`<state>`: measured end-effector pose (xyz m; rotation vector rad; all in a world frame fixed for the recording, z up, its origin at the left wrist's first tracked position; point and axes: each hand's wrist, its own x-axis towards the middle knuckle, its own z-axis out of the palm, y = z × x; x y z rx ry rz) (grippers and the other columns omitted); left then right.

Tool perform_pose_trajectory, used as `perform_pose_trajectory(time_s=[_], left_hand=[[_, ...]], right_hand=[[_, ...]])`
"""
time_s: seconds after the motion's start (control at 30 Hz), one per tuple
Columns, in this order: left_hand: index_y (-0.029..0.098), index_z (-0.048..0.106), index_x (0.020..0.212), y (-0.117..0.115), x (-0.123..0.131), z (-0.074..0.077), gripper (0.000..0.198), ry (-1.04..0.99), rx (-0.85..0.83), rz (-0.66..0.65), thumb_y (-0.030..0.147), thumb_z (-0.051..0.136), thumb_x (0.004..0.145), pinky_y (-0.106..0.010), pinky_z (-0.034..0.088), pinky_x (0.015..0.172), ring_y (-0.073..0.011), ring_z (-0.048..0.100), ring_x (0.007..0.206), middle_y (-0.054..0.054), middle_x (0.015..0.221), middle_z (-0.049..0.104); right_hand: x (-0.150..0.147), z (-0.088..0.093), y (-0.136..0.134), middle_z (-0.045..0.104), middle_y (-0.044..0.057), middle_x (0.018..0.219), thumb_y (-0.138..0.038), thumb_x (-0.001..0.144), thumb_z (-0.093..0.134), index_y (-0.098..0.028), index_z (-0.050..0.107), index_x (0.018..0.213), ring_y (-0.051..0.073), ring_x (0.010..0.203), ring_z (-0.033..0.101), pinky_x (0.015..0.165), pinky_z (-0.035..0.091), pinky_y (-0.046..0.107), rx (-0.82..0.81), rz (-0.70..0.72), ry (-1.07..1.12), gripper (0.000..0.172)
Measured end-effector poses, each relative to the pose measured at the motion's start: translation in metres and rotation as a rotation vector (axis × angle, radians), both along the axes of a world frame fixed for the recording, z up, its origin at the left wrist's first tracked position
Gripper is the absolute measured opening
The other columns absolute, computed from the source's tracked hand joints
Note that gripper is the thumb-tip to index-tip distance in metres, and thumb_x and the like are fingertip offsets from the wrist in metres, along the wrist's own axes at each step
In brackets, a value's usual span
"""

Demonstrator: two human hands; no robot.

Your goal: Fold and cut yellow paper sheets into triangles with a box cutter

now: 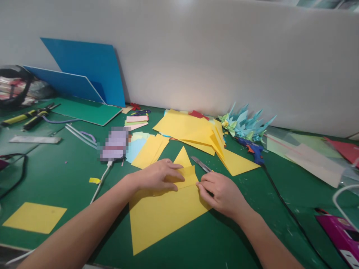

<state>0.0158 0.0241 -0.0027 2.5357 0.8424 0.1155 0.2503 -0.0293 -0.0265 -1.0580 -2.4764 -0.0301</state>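
Note:
A large sheet of yellow paper lies at an angle before me, with a folded strip along its far edge. My left hand presses flat on that strip, fingers stretched and apart. At the strip's right end, the closed fingertips of my right hand touch the paper's edge. A utility knife juts out from beyond the right knuckles, blade pointing away to the left; its handle is hidden by the hand. Past the left hand shows a small yellow paper point.
Yellow sheets are piled at the back, beside blue folded-paper spikes and a blue glue gun with a trailing cord. Left are a blurred-out phone on a cable, pliers, a metal ruler and blue boards.

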Motion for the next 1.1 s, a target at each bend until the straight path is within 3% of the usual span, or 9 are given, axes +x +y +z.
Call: perform_pose_trajectory(time_s=[0.2,0.47,0.7,0.93,1.1], left_hand=[[0.025,0.066,0.111,-0.001,-0.001,0.000,0.032,-0.007,0.010,-0.009,0.033,0.066,0.080,-0.041,0.041,0.093,-0.0254,0.050,0.109,-0.008,0.135,0.053],[0.024,0.063,0.117,-0.002,-0.002,0.004,0.035,0.027,-0.026,-0.029,0.031,0.062,0.083,-0.041,0.039,0.096,-0.0267,0.046,0.114,-0.009,0.139,0.048],[0.025,0.054,0.128,-0.003,-0.005,0.010,0.046,0.090,-0.110,-0.056,0.027,0.059,0.083,-0.044,0.034,0.103,-0.0289,0.035,0.127,-0.006,0.147,0.039],[0.022,0.051,0.130,-0.002,-0.006,0.010,0.049,0.097,-0.124,-0.088,0.023,0.058,0.082,-0.046,0.033,0.104,-0.0309,0.033,0.130,-0.009,0.146,0.039],[0.024,0.050,0.131,-0.002,-0.010,0.007,0.051,0.067,-0.163,-0.074,0.023,0.060,0.081,-0.047,0.032,0.104,-0.0306,0.031,0.131,-0.008,0.147,0.037]], right_hand=[[0.001,0.001,0.001,0.048,0.001,0.053,-0.015,0.089,0.040,-0.018,0.054,0.054,0.014,0.055,0.043,0.058,0.034,0.028,0.026,-0.011,-0.007,0.038],[0.000,0.000,0.001,0.051,0.003,0.055,-0.014,0.089,0.040,-0.017,0.057,0.057,0.015,0.057,0.045,0.059,0.036,0.028,0.044,0.007,-0.006,0.037],[-0.008,0.001,-0.002,0.061,0.008,0.068,-0.013,0.090,0.041,-0.013,0.065,0.075,0.018,0.068,0.054,0.063,0.043,0.031,0.096,0.089,0.047,0.028],[-0.035,-0.001,-0.008,0.063,0.011,0.082,-0.017,0.093,0.040,-0.008,0.064,0.102,0.021,0.076,0.056,0.066,0.046,0.033,0.016,0.228,0.007,0.027],[-0.025,0.001,-0.006,0.061,0.009,0.073,-0.013,0.090,0.040,-0.011,0.068,0.084,0.019,0.071,0.053,0.064,0.042,0.032,0.007,0.156,0.050,0.029]])
